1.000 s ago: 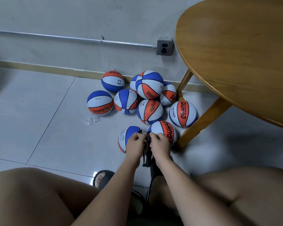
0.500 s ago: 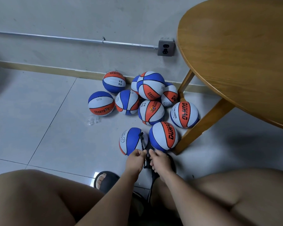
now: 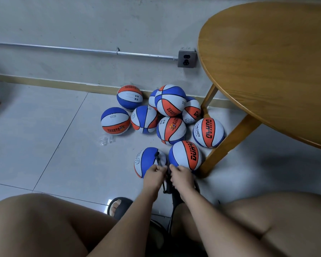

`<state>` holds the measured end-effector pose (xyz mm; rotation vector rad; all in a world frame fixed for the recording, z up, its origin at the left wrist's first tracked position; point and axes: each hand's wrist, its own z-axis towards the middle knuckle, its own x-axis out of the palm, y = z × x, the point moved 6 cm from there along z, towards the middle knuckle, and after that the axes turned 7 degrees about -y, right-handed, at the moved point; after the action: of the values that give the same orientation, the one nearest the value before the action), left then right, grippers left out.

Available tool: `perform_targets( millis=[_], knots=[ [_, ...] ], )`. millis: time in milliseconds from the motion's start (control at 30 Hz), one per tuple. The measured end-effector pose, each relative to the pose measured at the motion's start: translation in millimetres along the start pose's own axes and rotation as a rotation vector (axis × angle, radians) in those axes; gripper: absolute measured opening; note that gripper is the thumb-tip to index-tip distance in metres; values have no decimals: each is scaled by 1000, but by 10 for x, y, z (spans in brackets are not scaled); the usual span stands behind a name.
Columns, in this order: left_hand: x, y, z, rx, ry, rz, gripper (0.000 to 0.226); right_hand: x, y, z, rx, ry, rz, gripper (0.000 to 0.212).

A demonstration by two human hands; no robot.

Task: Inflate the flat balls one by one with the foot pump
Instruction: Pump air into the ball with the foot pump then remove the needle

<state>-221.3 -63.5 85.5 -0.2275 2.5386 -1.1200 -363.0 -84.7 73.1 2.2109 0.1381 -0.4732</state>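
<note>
Several blue, white and orange basketballs lie on the tiled floor by the wall. The nearest left ball has the pump's black hose and nozzle lying on its top. Beside it sits a ball with orange lettering. My left hand and my right hand are curled close together over the black pump between my knees, each gripping part of it. The pump's body is mostly hidden by my hands and forearms.
A round wooden table overhangs at the right; its leg stands just right of the nearest balls. A wall socket and a metal conduit run along the wall. My sandalled foot rests below the hands. A clear plastic scrap lies left.
My hands have drawn back toward me from the two nearest balls, pulling the pump part with them. The hose nozzle on the left ball is now uncovered.
</note>
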Motion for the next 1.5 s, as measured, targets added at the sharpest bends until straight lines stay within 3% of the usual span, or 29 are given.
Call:
perform_targets(
  millis=[133, 300, 567, 767, 867, 1033, 1133, 1200, 1367, 1500],
  knots=[
    [14, -416, -19, 76, 4, -98, 25, -101, 367, 27, -80, -87, 112, 47],
    [19, -259, 14, 77, 38, -89, 32, -69, 216, 32, -78, -15, 132, 47],
    [-1, 202, 49, -45, 54, 58, 30, -74, -277, 78, 23, 36, -103, 54],
    [71, 494, 0, -67, 32, 242, 28, -37, -568, 50, 175, 104, -155, 36],
    [71, 538, -28, -82, 41, 275, 26, -50, -721, 47, 258, 122, -155, 38],
    [51, 255, -102, -23, 21, 71, 18, 0, -425, 114, 106, 13, -63, 53],
    [44, -133, -78, 63, -23, -56, 28, -2, -6, 150, 25, -36, 26, 38],
    [49, -348, -55, 85, -14, -125, 31, -89, 317, 43, -28, -72, 117, 39],
    [83, -326, -53, 123, 27, -120, 31, -100, 283, 26, -50, -28, 182, 48],
    [118, -181, -45, 105, 8, 14, 31, -104, 133, 53, 13, 23, 166, 44]
  ],
)
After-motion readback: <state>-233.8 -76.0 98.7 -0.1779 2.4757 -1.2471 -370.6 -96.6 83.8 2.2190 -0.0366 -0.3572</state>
